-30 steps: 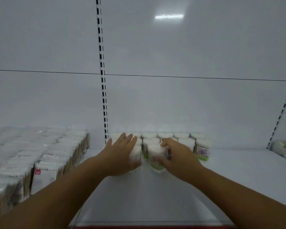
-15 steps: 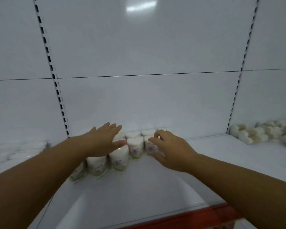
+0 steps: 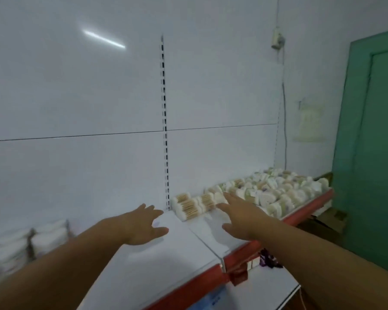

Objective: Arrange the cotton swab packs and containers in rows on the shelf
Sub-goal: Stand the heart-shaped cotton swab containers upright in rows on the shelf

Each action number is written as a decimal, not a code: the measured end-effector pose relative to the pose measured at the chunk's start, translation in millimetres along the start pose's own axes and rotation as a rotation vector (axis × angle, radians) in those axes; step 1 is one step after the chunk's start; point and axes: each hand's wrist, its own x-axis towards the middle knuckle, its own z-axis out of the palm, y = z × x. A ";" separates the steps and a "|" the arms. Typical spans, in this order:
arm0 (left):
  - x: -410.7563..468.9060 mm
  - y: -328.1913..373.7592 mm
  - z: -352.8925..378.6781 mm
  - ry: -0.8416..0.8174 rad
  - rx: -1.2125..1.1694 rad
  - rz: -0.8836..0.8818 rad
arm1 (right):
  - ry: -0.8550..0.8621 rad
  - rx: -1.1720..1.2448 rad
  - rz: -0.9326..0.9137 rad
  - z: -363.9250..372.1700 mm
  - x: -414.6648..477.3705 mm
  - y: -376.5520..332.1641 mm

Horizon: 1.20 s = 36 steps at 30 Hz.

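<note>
On shelf (image 3: 159,262): swab packs (image 3: 187,206) lengthwise L-R

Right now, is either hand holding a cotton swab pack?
No: the left hand and right hand both show straight, spread fingers gripping nothing.

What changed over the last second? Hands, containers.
Both hands let go of the small containers and swung right along the shelf. The left hand and right hand now reach, fingers spread, toward the loose swab packs; the right is nearly at them. Neither holds anything. The packs lie as before.
</note>
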 end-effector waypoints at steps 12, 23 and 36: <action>106.2 109.5 21.4 0.089 -0.132 0.271 | 0.129 0.177 0.081 22.7 -22.1 140.9; 209.3 147.8 6.0 0.270 -0.628 0.493 | -0.040 0.174 0.030 26.2 18.5 183.0; 251.8 172.6 -8.1 0.102 -1.389 0.304 | 0.052 1.207 0.155 15.9 79.7 223.1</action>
